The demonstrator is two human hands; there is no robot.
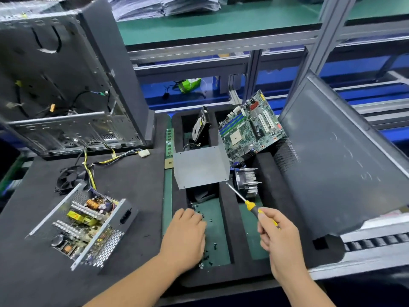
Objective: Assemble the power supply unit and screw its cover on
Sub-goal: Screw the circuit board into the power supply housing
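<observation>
Power supply [85, 227] is sitting open on the dark foam mat [137, 196] at the left, no cover on it, so you can see the circuit board, coils and heat sinks inside. Its bundle of yellow and black wires [97, 160] trails up toward the computer case [66, 85] standing behind it, and a small black fan [69, 177] lies right next to its far corner.

The cover [200, 166], a bent grey metal sheet, is well apart from it, propped across the top of the foam tray [230, 222] in the middle.

Left hand [186, 235] is down in the green-bottomed tray compartment where the little black screws [209, 244] are scattered. Fingers are curled down into them, but I can't tell if it's actually pinching one.

Right hand [276, 235] is clamped round the yellow-and-black handle of a screwdriver [243, 199], tip pointing up and left toward the cover's near corner, not touching it.

Also in the tray: a heat sink [247, 181] just right of the cover, a motherboard [250, 129] leaning behind it, and a hard drive [200, 127] standing in a back slot. A big grey side panel [345, 151] leans at the right.
</observation>
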